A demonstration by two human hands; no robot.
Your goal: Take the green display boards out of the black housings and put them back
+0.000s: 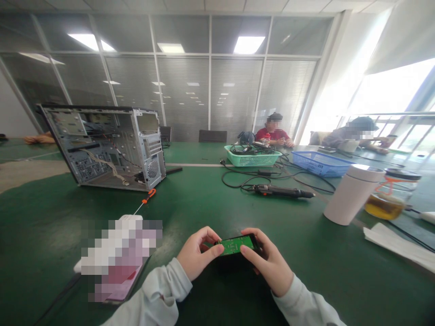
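Just in front of me, a small green circuit board (234, 245) sits in a black housing, its face tilted up toward me. My left hand (199, 253) is closed on the left end, with the thumb pressed on the board's edge. At the other end, my right hand (270, 260) grips the black housing, its thumb lying on the green face. The fingers beneath are partly hidden. Beyond both hands, a black electric screwdriver (283, 191) lies on the green table (200, 203).
An open computer case (112, 149) stands at left. A white power strip (131, 219) and blurred pink item (122, 285) lie nearer. Cables fill a green basket (254, 158) beside a blue basket (319, 164). A white cup (353, 194) and a jar (390, 194) stand right. People sit behind.
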